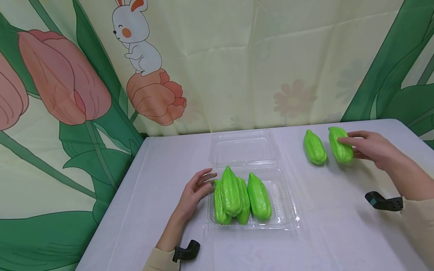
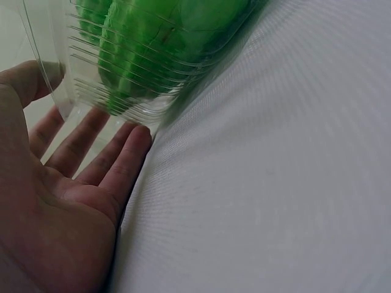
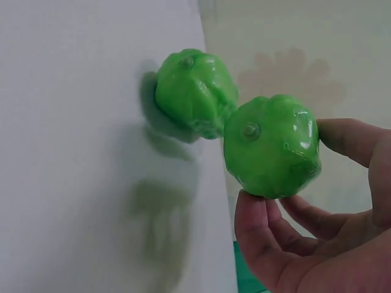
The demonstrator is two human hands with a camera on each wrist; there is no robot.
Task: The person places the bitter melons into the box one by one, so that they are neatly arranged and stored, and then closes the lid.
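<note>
My right hand (image 1: 374,148) pinches a glossy green bitter melon (image 1: 340,145) between thumb and fingers. In the right wrist view the held bitter melon (image 3: 269,149) is clear of the table, its shadow apart from it. Just left of it, another bitter melon (image 1: 315,147) lies on the table. Several more bitter melons (image 1: 259,197) sit in a clear plastic clamshell box (image 1: 285,210), some piled at its left side. My left hand (image 1: 193,195) is at the box's left wall, fingers loosely extended; in the left wrist view its fingertips (image 2: 142,135) are by the ribbed corner.
The box's lid (image 1: 243,148) lies folded back toward the rear table edge. A white cloth covers the table (image 1: 162,180). Behind it hangs a printed curtain (image 1: 220,75) with tulips and a rabbit. Each wrist wears a black device (image 1: 384,202).
</note>
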